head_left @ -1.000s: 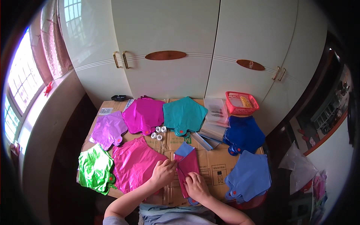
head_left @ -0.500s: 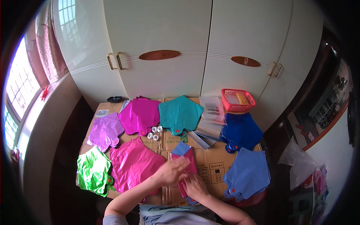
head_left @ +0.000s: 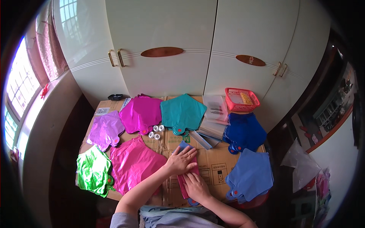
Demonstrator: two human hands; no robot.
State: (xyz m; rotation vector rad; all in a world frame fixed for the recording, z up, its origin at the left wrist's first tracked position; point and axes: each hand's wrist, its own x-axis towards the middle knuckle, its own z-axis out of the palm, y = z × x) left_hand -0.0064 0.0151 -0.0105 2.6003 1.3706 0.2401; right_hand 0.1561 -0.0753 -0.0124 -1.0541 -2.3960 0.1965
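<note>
A narrow folded strip of pink foil [head_left: 181, 185], with blue showing at its far end and a round blue tab at its near end, lies on the cardboard in front of me. It looks like folded flat foil balloons. My left hand [head_left: 180, 161] rests flat across its far part, fingers spread. Lower down, my right hand [head_left: 196, 187] lies on the near part with fingers stretched out. Left of them is a stack of pink foil balloons [head_left: 135, 163]; to the right sits a light blue stack [head_left: 251, 174].
Green [head_left: 93, 171], lilac [head_left: 105, 129], magenta [head_left: 140, 114], teal [head_left: 182, 112] and dark blue [head_left: 246, 131] foil stacks ring the cardboard [head_left: 215, 161]. Several white rolls [head_left: 156, 132], clear plastic sleeves [head_left: 215, 108] and a red basket [head_left: 232, 106] lie toward the far side, before white cabinets [head_left: 159, 76].
My left hand has moved away from me along the folded strip and flattened onto its far part. My right hand stays on the near part, fingers now straighter.
</note>
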